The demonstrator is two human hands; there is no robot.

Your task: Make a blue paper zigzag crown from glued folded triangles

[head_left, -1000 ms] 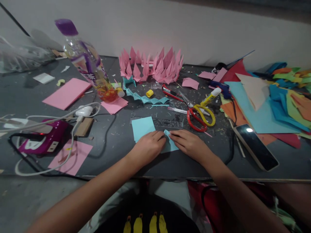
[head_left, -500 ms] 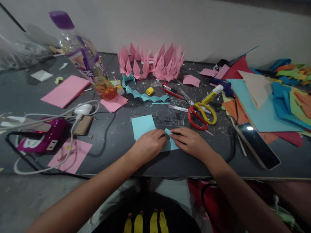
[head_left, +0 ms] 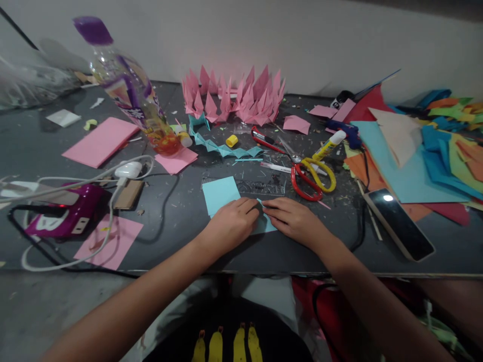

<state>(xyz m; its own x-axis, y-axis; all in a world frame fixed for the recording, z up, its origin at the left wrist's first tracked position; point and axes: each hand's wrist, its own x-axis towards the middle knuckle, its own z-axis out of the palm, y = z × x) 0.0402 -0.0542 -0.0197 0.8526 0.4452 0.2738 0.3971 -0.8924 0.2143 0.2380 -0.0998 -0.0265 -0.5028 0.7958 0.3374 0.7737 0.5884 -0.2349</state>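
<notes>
Both hands press on a small light-blue sheet of paper (head_left: 265, 226) that lies on the dark table near its front edge. My left hand (head_left: 237, 219) is closed on the sheet's left side, its fingertips at a folded upper corner. From the other side my right hand (head_left: 292, 219) grips the same fold, thumb and fingers together. The fingers hide most of the sheet. Just beyond my left hand lies a square of light-blue paper (head_left: 221, 193). Behind it, a clear ruler (head_left: 260, 187) rests flat.
Red and yellow scissors (head_left: 306, 176), a red cutter (head_left: 266, 141) and a glue stick (head_left: 329, 146) lie beyond my right hand. A pink folded-paper ring (head_left: 234, 100) stands at the back. Left are a tilted-looking bottle (head_left: 136, 95) and purple power socket (head_left: 71, 213); right, a phone (head_left: 400, 223).
The fingers have shifted very slightly at the fold, and less of the folded corner shows between them. The whole view has drifted a little; the other things lie as before.
</notes>
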